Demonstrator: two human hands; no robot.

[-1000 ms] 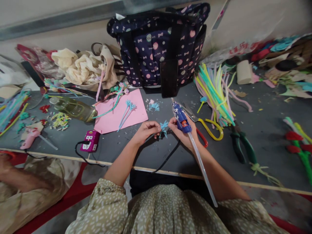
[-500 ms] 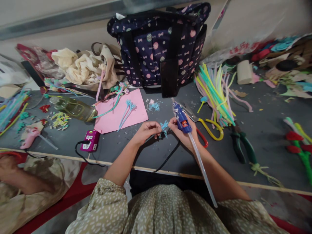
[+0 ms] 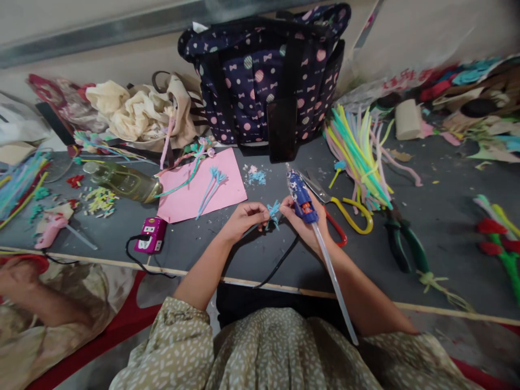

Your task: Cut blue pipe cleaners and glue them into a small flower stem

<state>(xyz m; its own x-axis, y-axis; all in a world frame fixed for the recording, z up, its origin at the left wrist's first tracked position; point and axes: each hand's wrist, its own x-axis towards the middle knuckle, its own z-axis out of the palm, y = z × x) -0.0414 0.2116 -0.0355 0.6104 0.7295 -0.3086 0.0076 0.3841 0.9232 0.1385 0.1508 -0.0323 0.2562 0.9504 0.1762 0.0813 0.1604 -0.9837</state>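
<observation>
My left hand (image 3: 242,218) pinches the stem of a small light-blue pipe-cleaner flower (image 3: 273,211) just above the grey table (image 3: 447,216). My right hand (image 3: 306,225) is wrapped round a blue glue gun (image 3: 299,194) whose nozzle points away from me. A long clear glue stick (image 3: 333,276) juts from its back towards my body. The thumb and fingertips of my right hand touch the flower from the right.
A pink paper sheet (image 3: 190,197) with blue flower stems lies left of my hands. Yellow-handled scissors (image 3: 345,208), green pliers (image 3: 404,246) and a bundle of pipe cleaners (image 3: 359,154) lie to the right. A spotted dark bag (image 3: 264,76) stands behind. Another person's hand (image 3: 16,273) is at far left.
My hands and the flower have barely moved. The other person's hand at the far left has shifted slightly.
</observation>
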